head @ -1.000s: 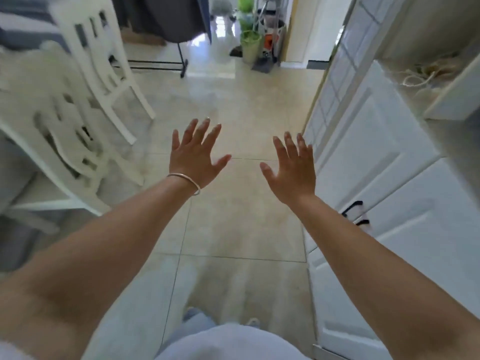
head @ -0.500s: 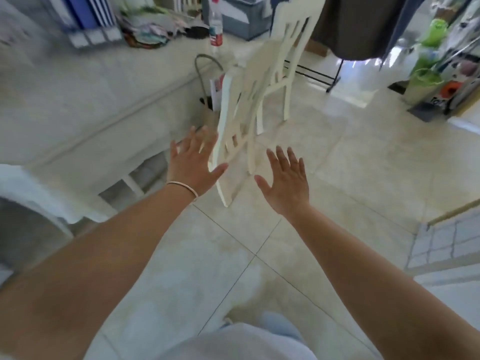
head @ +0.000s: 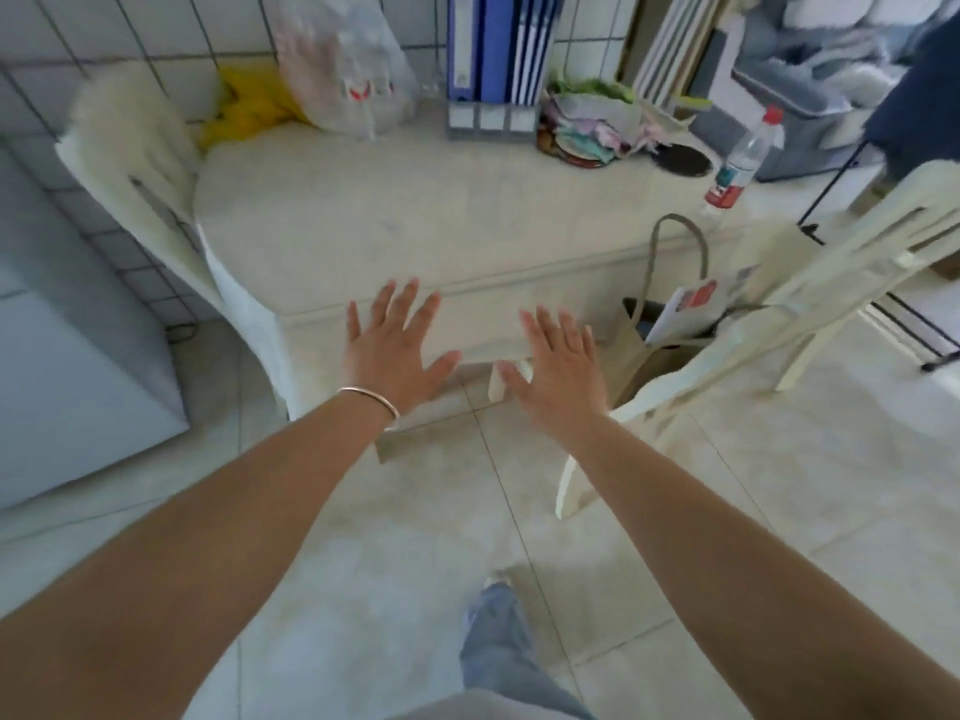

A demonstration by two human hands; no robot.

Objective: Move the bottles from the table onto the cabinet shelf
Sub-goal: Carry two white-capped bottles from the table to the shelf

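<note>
From the head view, both arms reach forward over the tiled floor. The left hand [head: 395, 350], a thin bangle [head: 370, 402] at its wrist, and the right hand [head: 558, 363] are spread flat with fingers splayed, holding nothing, side by side just short of the table's near edge. The pale table [head: 415, 220] lies ahead. A clear bottle [head: 740, 161] with a red cap stands upright at its far right corner, well apart from both hands. Blue binders [head: 501, 49] and a plastic bag [head: 345, 59] sit along the far side. A white chair [head: 779, 304] stands to the right.
</note>
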